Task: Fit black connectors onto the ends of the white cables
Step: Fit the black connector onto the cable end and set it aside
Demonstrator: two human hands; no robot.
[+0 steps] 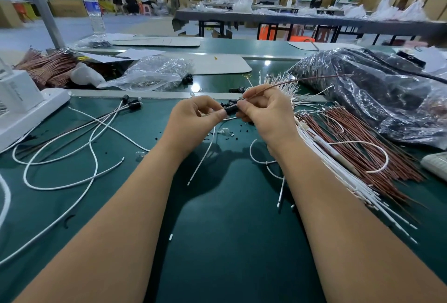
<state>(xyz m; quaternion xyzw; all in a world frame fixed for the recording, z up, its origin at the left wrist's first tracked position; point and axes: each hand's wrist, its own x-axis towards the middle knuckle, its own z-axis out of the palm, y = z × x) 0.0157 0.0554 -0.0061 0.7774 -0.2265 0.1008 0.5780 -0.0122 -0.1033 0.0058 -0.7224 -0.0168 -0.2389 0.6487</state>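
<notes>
Head view, step in hand: a black connector (231,108) is held between both hands above the green mat (229,206), so I judge one fitting to be under way.
Left hand (193,119): thumb and curled fingers pinch the connector's left end; a white cable (205,155) hangs down from this hand to the mat.
Right hand (263,114): fingers curled round the connector's right end, also pinching a thin brown wire (297,81) that runs up and to the right.
Poor view: the joint itself is hidden by the fingertips, so whether the cable end is seated I cannot tell.
Next move, as a judgement: line the cable end up with the connector's opening and push it straight in, keeping the pinch firm.
Finished pieces: white cables with black connectors (130,103) lie on the mat to the left.
Stock: a bundle of white cables and brown wires (350,155) lies right of the right hand; more connectors (238,90) sit just beyond the hands.
Surface: small black scraps are scattered on the mat; clear plastic bags (154,73) lie further back.
Room: a workshop with long tables, stacked cartons and people standing far off.
</notes>
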